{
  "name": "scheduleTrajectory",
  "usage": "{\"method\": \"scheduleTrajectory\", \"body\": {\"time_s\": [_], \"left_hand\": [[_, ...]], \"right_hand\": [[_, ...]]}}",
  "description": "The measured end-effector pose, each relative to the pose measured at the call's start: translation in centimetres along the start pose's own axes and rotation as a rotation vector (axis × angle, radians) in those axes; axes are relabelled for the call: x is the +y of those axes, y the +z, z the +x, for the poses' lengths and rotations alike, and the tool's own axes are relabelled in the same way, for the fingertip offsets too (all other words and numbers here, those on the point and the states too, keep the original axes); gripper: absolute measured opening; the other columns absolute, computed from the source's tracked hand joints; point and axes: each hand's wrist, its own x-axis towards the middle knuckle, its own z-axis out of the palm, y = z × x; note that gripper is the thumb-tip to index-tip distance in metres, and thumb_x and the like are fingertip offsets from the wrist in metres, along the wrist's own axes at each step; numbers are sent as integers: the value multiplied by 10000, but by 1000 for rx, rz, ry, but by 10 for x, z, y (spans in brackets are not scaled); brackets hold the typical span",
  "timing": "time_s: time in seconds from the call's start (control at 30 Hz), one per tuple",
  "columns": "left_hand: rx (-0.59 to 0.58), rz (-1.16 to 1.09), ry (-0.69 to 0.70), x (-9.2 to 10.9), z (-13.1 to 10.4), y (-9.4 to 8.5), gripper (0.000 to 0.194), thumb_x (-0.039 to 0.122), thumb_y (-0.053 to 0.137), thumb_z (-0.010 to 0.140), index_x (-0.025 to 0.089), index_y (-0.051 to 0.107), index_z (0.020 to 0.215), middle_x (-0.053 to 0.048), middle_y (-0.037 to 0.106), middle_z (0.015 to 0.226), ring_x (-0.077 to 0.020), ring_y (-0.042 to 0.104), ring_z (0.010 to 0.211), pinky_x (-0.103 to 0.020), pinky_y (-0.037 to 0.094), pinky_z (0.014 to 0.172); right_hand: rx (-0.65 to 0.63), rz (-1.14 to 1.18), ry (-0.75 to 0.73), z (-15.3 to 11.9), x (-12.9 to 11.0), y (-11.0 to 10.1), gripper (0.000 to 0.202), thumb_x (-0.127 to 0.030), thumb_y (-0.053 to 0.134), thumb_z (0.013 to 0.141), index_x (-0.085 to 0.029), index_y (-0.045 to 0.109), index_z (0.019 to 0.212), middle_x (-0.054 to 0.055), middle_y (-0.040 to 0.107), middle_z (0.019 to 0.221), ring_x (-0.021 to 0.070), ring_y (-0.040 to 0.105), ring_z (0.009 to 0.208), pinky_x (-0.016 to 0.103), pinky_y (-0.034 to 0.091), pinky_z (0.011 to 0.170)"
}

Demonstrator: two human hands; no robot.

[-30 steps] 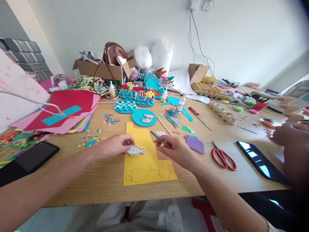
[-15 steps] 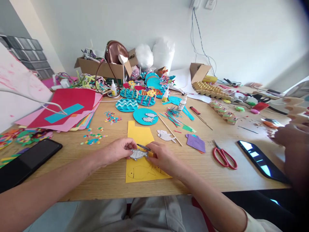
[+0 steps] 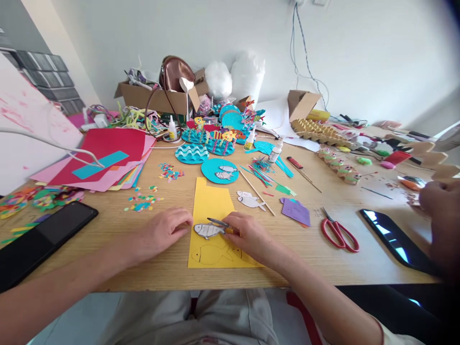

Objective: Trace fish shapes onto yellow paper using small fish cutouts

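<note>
On the yellow paper [image 3: 212, 199] lies a white paper fish cutout [image 3: 206, 231] with drawn dark stripes and outline. My right hand [image 3: 247, 235] holds a dark pen [image 3: 217, 222] and rests by the fish's tail, its fingertips touching or very near it. Beside the paper's left edge, my left hand [image 3: 167, 230] rests loosely curled, thumb and fingers slightly apart, with nothing visible in it. Below the cutout, a pencil-like fish outline [image 3: 210, 254] is drawn on the yellow sheet. A second outline is partly hidden under my right hand.
More white fish cutouts [image 3: 249, 199] lie right of the sheet, near a wooden stick [image 3: 257, 193]. Red-handled scissors [image 3: 339, 232], a phone [image 3: 395, 239] and another person's hand [image 3: 440, 206] are to the right. A blue disc [image 3: 212, 167], glue bottles and coloured paper stand behind.
My left hand has let go of the fish cutout and drawn back to the left. The cutout now lies on the yellow paper. My right hand keeps the pen.
</note>
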Motion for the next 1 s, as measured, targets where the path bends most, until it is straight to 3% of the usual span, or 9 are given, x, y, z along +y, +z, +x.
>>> {"method": "scheduleTrajectory", "body": {"time_s": [0.13, 0.23, 0.4, 1.0], "left_hand": [[58, 39, 219, -5, -8, 7, 196, 122, 385, 887, 167, 575, 902, -37, 607, 953, -161, 525, 934, -278, 406, 857], [50, 32, 285, -5, -10, 9, 216, 132, 371, 914, 171, 576, 969, -43, 590, 1022, -147, 519, 974, -266, 406, 884], [8, 51, 309, -6, -13, 12, 219, 168, 381, 925, 177, 590, 992, -49, 575, 1068, -150, 512, 1003, -279, 404, 908], [65, 163, 379, -7, -10, 14, 249, 156, 359, 927, 159, 602, 984, -64, 601, 1035, -165, 523, 977, -291, 431, 868]], "right_hand": [[-17, -21, -31, -1, 0, 0, 182, -84, 533, 753, -158, 632, 887, 36, 597, 846, 117, 534, 720, 202, 355, 613], [-29, -47, -28, -1, 1, 0, 186, -91, 536, 757, -161, 635, 898, 43, 596, 878, 131, 545, 763, 213, 363, 640], [-35, -57, -11, 0, 2, 2, 183, -101, 539, 759, -158, 636, 904, 46, 579, 897, 125, 538, 743, 214, 368, 633], [-35, -37, 20, 2, 2, -5, 221, -88, 559, 732, -154, 638, 927, 49, 573, 893, 123, 527, 722, 218, 365, 622]]}}
